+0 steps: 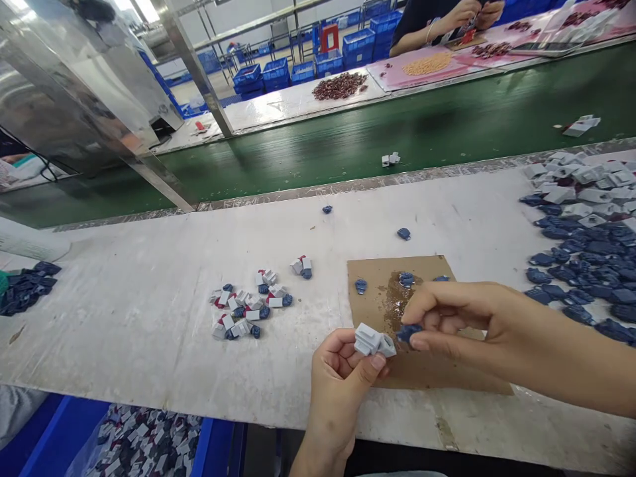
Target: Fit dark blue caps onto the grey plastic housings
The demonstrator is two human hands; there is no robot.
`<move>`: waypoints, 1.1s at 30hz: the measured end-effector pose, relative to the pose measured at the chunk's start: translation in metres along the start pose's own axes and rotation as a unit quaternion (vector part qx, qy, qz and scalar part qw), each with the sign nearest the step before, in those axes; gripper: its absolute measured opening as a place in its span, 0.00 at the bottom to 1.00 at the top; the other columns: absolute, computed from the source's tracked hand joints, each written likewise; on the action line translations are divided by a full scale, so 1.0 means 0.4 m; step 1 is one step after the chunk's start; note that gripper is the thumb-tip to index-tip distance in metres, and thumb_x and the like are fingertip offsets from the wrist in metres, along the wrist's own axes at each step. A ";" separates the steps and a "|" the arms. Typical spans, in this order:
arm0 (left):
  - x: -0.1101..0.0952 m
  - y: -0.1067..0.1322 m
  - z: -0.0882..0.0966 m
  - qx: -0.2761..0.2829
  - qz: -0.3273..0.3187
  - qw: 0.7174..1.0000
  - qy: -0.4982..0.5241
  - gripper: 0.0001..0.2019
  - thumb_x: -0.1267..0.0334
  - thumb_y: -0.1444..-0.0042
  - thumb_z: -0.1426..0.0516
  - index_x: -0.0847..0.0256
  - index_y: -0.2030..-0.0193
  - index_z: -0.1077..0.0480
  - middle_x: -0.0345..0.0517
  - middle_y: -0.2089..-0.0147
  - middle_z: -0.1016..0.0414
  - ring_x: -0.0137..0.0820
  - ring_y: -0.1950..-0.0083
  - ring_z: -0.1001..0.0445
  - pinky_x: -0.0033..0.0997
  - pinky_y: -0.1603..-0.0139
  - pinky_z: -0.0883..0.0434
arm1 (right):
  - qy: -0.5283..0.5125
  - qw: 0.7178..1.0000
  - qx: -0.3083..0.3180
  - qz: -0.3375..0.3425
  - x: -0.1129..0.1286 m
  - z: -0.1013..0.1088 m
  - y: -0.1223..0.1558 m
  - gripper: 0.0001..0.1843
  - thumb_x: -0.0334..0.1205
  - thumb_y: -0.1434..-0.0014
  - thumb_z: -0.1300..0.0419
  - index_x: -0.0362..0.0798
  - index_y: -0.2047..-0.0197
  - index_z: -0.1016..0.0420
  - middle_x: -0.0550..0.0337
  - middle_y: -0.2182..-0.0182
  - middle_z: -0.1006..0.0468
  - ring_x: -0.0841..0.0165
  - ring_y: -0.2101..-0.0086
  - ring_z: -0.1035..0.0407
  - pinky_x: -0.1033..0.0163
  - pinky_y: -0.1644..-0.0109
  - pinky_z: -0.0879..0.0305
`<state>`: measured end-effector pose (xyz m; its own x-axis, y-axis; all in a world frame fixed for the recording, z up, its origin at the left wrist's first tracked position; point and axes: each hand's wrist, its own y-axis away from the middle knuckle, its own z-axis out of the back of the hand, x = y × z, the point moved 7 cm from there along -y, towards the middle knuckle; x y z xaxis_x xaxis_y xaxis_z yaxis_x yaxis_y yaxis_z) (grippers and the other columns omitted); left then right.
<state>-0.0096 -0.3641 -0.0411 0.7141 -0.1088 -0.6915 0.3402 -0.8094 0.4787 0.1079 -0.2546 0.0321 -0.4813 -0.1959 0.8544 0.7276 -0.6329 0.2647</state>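
My left hand [342, 371] pinches a light grey blocky plastic part [373, 342] between thumb and fingers. Just to its right, my right hand [447, 318] grips a small dark blue plastic piece [408, 332] close to the grey part; whether the two touch I cannot tell. Beneath both hands lies a brown cardboard sheet [368, 265] with a wet, shiny patch [395, 298]. On the cardboard sit a few more blue pieces [360, 286]. The fingers partly cover both held pieces.
Joined grey, blue and red parts [248, 305] lie left of the cardboard. Blue pieces [596, 258] and grey parts [586, 182] are heaped at right. A blue bin [209, 444] of parts stands below left. Beyond runs a green conveyor belt [308, 146]; a co-worker's hands [467, 14] are across it.
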 end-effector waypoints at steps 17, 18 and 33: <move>0.003 -0.005 -0.017 0.108 -0.039 0.993 0.001 0.09 0.68 0.56 0.25 0.59 0.69 0.18 0.38 0.70 0.14 0.22 0.70 0.17 0.13 0.66 0.24 | -0.038 0.998 0.054 0.017 0.012 -0.046 -0.005 0.14 0.49 0.39 0.40 0.51 0.72 0.28 0.60 0.76 0.23 0.68 0.75 0.30 0.64 0.74 0.37; 0.005 -0.005 -0.015 0.102 -0.043 0.994 0.002 0.08 0.68 0.55 0.25 0.58 0.69 0.18 0.38 0.70 0.14 0.22 0.70 0.17 0.14 0.65 0.23 | -0.056 0.997 0.057 0.015 0.003 -0.051 -0.006 0.14 0.50 0.38 0.40 0.51 0.72 0.29 0.61 0.76 0.24 0.68 0.76 0.30 0.64 0.75 0.38; -0.055 -0.032 0.031 0.044 -0.101 0.993 -0.027 0.09 0.63 0.52 0.26 0.60 0.68 0.20 0.38 0.72 0.15 0.23 0.71 0.18 0.15 0.68 0.24 | -0.221 0.971 0.086 0.031 0.003 -0.114 -0.090 0.20 0.56 0.42 0.32 0.49 0.72 0.29 0.64 0.78 0.26 0.73 0.78 0.32 0.68 0.74 0.32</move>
<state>-0.0373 -0.3583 -0.0388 0.6015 0.0324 -0.7982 0.4163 -0.8655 0.2786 0.0588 -0.2661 0.0033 -0.2051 0.1342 0.9695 0.8373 -0.4890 0.2448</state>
